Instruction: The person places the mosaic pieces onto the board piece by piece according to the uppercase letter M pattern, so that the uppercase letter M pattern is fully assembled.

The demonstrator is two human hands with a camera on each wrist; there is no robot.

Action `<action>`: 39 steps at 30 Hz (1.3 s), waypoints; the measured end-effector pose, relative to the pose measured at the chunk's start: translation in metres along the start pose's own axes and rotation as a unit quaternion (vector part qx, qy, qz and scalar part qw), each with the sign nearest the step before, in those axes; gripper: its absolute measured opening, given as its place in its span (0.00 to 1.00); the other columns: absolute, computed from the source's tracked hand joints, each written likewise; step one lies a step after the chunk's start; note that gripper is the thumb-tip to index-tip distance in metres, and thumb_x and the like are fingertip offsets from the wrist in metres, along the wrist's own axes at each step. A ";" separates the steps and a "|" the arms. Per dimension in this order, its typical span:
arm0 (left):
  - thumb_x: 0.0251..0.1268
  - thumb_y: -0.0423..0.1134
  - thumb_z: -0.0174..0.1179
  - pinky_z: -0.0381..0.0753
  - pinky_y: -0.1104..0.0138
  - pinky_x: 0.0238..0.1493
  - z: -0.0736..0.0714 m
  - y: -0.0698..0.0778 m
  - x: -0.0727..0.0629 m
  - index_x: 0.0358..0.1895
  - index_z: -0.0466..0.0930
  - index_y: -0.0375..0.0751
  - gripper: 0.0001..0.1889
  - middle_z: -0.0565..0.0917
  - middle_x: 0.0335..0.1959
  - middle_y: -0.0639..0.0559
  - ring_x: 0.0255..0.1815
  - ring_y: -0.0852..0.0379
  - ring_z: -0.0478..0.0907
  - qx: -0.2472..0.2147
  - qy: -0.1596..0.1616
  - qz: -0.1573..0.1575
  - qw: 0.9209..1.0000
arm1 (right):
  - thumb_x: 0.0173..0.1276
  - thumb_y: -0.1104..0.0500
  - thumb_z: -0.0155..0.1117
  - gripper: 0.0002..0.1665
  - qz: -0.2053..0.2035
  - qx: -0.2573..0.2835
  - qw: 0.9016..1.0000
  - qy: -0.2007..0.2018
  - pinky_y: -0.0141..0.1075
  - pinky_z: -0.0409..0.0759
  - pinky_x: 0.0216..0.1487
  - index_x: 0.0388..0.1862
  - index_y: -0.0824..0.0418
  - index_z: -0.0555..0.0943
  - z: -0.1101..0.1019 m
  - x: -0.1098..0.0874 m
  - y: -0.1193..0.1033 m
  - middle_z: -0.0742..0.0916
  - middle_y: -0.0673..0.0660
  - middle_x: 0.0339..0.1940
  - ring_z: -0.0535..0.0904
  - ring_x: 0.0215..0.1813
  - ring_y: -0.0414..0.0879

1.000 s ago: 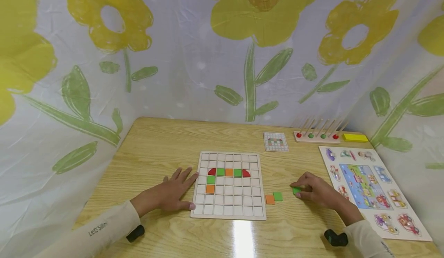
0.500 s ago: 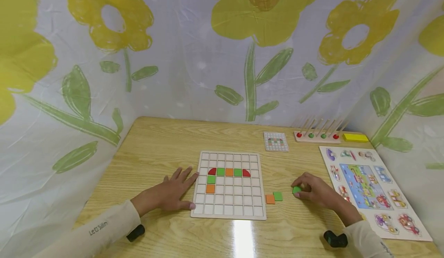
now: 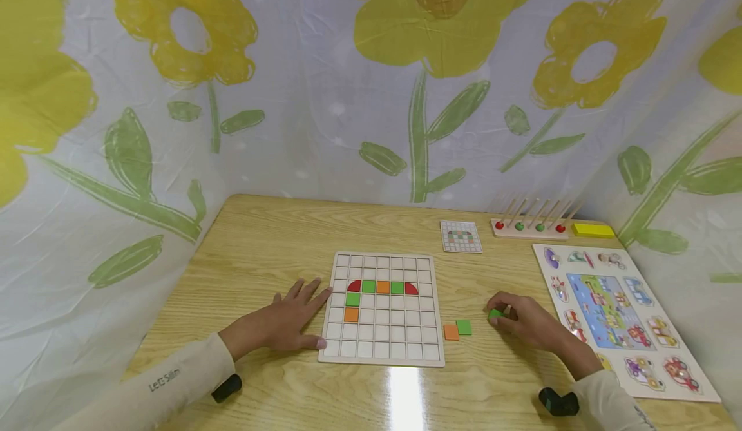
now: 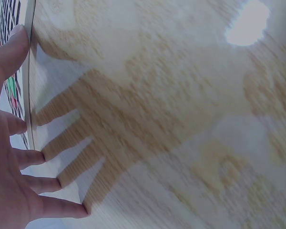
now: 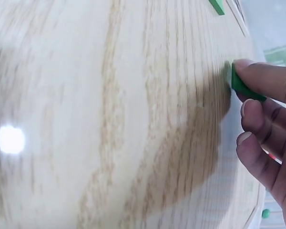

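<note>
In the head view, my left hand (image 3: 292, 320) lies with fingers spread at the left edge of a wooden grid board (image 3: 382, 360), thumb and a finger touching its rim. Red quarter-round pieces (image 3: 411, 288) end a row of green and orange squares on the board. Below the row's left end sit a green tile (image 3: 352, 299) and an orange tile (image 3: 351, 315). My right hand (image 3: 527, 320), right of the board, pinches a green square tile (image 5: 245, 87) between thumb and fingers, close above the table. Loose orange (image 3: 451, 333) and green (image 3: 464, 327) tiles lie between board and hand.
A small pattern card (image 3: 461, 236) lies behind the board. At the back right stand a peg rack (image 3: 530, 229) with red and green beads and a yellow block (image 3: 593, 230). A picture puzzle board (image 3: 623, 360) lies right of my right hand.
My right hand, holding the green tile, has shifted very slightly and the tile's tilt differs a little. My left hand and the pieces on the board stay where they were.
</note>
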State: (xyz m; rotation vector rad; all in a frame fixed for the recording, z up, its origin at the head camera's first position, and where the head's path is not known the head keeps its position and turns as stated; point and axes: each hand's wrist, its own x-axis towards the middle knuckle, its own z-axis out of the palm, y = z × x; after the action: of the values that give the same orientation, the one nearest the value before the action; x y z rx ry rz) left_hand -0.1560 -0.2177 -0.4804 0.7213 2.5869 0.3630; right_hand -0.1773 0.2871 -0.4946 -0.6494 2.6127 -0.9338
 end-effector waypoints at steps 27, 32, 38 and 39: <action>0.66 0.68 0.57 0.53 0.22 0.62 -0.005 0.004 -0.001 0.82 0.45 0.42 0.52 0.43 0.82 0.33 0.79 0.23 0.40 -0.003 -0.015 -0.003 1.000 | 0.75 0.54 0.62 0.15 -0.016 -0.003 1.000 0.023 0.31 0.74 0.30 0.54 0.59 0.84 0.003 0.009 -0.025 0.86 0.49 0.40 0.72 0.30 0.33; 0.66 0.68 0.57 0.53 0.22 0.62 -0.004 0.003 0.000 0.82 0.46 0.42 0.52 0.44 0.82 0.33 0.79 0.23 0.41 -0.002 -0.012 0.000 1.000 | 0.75 0.53 0.63 0.17 -0.010 0.019 1.000 0.014 0.31 0.75 0.29 0.56 0.59 0.83 0.006 0.010 -0.028 0.86 0.51 0.41 0.73 0.28 0.34; 0.66 0.69 0.57 0.54 0.22 0.62 -0.003 0.003 0.000 0.82 0.46 0.42 0.52 0.44 0.82 0.33 0.79 0.24 0.41 0.002 -0.011 -0.003 1.000 | 0.74 0.53 0.63 0.19 -0.012 0.035 0.999 0.001 0.31 0.75 0.28 0.58 0.61 0.82 0.009 0.012 -0.030 0.85 0.55 0.45 0.74 0.28 0.35; 0.66 0.68 0.57 0.54 0.22 0.62 -0.003 0.003 0.000 0.82 0.46 0.42 0.52 0.44 0.82 0.33 0.79 0.24 0.41 0.002 -0.011 -0.003 1.000 | 0.74 0.53 0.63 0.20 -0.012 0.035 0.999 0.001 0.31 0.76 0.28 0.59 0.62 0.82 0.009 0.012 -0.030 0.85 0.56 0.45 0.74 0.28 0.35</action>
State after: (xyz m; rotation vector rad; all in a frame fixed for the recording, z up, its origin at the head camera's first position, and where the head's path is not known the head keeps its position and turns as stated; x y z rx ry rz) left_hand -0.1566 -0.2158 -0.4769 0.7153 2.5694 0.3460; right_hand -0.1741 0.2555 -0.4834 -0.6645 2.5666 -1.0282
